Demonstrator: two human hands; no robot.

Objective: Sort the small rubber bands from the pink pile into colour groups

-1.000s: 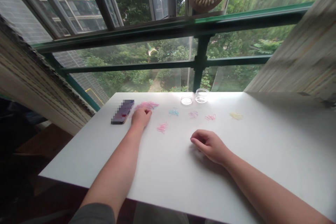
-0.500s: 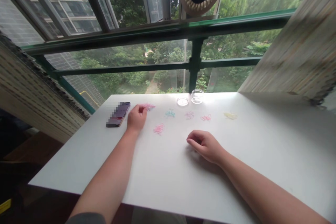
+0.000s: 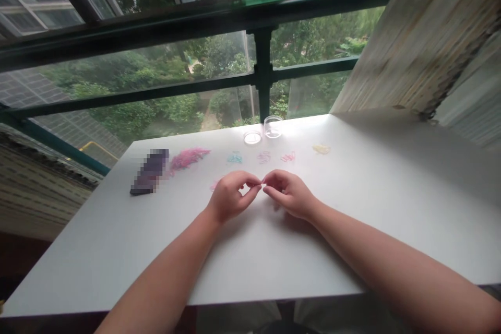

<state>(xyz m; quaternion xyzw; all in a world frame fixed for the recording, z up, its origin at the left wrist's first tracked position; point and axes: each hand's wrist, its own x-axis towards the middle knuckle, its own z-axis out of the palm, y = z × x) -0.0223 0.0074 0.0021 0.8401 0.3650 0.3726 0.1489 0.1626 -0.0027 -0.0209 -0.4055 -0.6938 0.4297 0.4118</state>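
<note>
My left hand (image 3: 234,194) and my right hand (image 3: 290,193) meet over the middle of the white table (image 3: 242,271), fingertips nearly touching. Each has thumb and forefinger brought together in a pinch. Something tiny and pale seems to sit between the tips, too small to name. Partly behind my left hand lies a small pink pile (image 3: 214,186) of thin loop-like pieces. Beyond the hands are little groups of similar pieces: a teal group (image 3: 235,157), a lilac group (image 3: 263,157), a pink-red group (image 3: 288,156) and a yellow group (image 3: 321,149).
A larger pink heap (image 3: 189,158) lies at the back left, beside a phone (image 3: 151,172). Near the window edge stand a clear round container (image 3: 273,128) and a clear round lid (image 3: 252,138). Behind the table run a green railing (image 3: 263,73) and a curtain (image 3: 376,57).
My left hand has left the large pink heap and come right to my right hand. The right hand has its fingertips against the left's. The view has tilted down and shifted.
</note>
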